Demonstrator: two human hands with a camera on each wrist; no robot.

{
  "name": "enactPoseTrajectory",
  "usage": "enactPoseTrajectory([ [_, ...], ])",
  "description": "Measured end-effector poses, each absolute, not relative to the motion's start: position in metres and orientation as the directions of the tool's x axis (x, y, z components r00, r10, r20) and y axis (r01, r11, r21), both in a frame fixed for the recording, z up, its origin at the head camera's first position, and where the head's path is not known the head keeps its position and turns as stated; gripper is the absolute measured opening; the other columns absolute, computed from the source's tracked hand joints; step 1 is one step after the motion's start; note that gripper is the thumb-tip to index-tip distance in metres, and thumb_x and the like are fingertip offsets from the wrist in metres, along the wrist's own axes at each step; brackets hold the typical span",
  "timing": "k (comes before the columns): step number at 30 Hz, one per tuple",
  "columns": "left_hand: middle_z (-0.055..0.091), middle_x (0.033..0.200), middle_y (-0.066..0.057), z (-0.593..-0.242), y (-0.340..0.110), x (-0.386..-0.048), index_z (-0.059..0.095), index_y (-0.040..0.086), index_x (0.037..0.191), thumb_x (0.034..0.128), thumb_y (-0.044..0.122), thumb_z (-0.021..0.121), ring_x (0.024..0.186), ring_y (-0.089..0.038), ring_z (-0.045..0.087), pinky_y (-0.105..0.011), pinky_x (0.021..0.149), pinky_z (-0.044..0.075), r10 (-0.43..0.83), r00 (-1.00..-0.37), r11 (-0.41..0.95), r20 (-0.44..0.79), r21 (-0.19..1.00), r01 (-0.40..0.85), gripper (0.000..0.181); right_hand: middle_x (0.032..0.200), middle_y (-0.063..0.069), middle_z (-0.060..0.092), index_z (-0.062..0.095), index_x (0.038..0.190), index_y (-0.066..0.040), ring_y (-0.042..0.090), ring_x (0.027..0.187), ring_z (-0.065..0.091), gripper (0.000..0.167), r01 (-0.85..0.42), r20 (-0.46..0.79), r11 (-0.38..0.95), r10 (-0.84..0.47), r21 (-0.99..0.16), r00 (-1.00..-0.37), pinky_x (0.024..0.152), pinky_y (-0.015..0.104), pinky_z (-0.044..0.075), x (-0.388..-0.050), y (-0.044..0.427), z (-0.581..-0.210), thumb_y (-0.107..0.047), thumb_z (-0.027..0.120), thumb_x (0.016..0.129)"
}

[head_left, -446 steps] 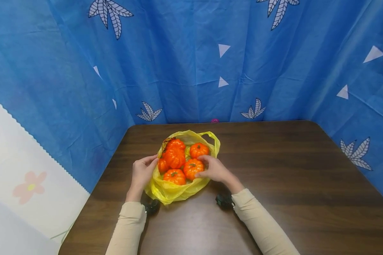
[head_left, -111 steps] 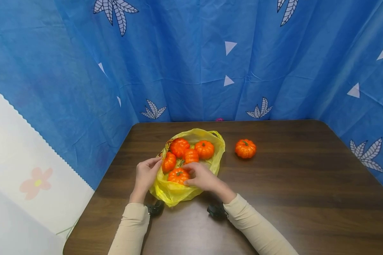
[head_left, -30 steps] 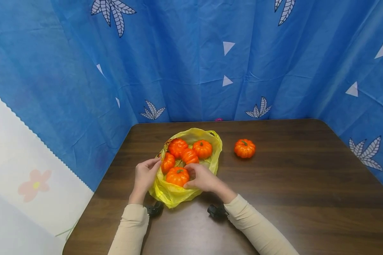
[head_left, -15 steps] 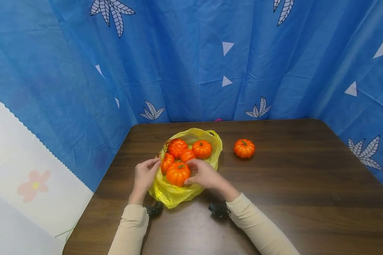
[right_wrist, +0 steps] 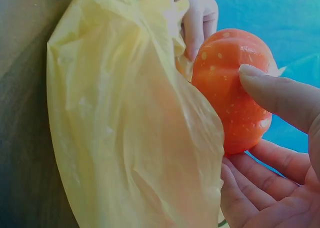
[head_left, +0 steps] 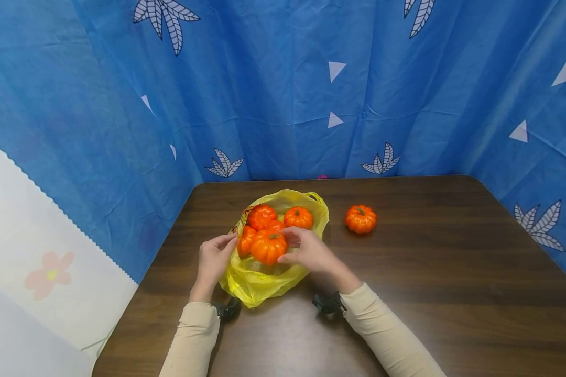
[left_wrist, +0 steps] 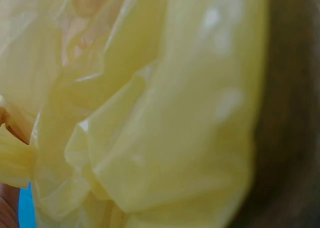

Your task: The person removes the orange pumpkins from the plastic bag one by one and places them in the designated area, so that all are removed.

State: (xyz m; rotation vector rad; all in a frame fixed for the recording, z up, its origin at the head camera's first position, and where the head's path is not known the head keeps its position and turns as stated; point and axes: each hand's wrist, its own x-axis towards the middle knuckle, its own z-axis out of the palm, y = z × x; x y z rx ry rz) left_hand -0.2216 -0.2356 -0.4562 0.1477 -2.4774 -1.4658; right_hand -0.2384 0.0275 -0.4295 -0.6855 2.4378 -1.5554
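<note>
A yellow plastic bag (head_left: 259, 290) lies open-mouthed on the table, with several orange pumpkins (head_left: 298, 217) inside. At its left rim my left hand (head_left: 212, 262) pinches the plastic; in the left wrist view the bag (left_wrist: 165, 138) fills most of the frame. My right hand (head_left: 313, 255) grips one small pumpkin (head_left: 268, 247) from its right side, raised over the bag's front part. Seen from the right wrist, the thumb presses on the side of that pumpkin (right_wrist: 232, 95) and the fingers lie below it. One pumpkin in the bag is partly hidden behind it.
Another orange pumpkin (head_left: 360, 219) sits on the brown wooden table (head_left: 443, 262), to the right of the bag. A blue curtain (head_left: 283, 94) hangs behind the table, and a white cloth (head_left: 37, 235) hangs on the left. Dark wrist cameras (head_left: 327, 303) sit under both wrists.
The right hand has lifted the front pumpkin up and slightly right from the bag's bottom. Earlier, another pumpkin went from the bag to the table. The left hand stays at the rim.
</note>
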Motion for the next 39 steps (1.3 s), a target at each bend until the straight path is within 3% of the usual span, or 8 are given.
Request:
enactPoseTrajectory([
  [23,0.074,0.117,-0.014,-0.457,-0.235,-0.221,0.076,0.007,0.115,0.0953,0.017,0.069,0.101,-0.026,0.070,-0.035,0.090,0.060,-0.220,-0.961,0.484,0.164,0.874,0.038,0.023,0.133,0.016,0.064,0.054,0.139,-0.003,0.033,0.121,0.063,0.066,-0.235,0.108,0.323,-0.367,-0.917,-0.924,0.107,0.051,0.050,-0.249,0.067,-0.407,-0.014,0.084,0.081],
  [39,0.074,0.116,-0.014,-0.458,-0.235,-0.221,0.076,0.008,0.115,0.0956,0.017,0.069,0.102,-0.026,0.070,-0.037,0.091,0.060,-0.220,-0.961,0.488,0.168,0.872,0.040,0.023,0.147,0.018,0.052,0.049,0.143,-0.003,0.041,0.131,0.055,0.068,-0.177,0.083,0.323,-0.285,-0.930,-0.955,0.106,0.051,0.049,-0.258,0.096,-0.398,-0.017,0.081,0.084],
])
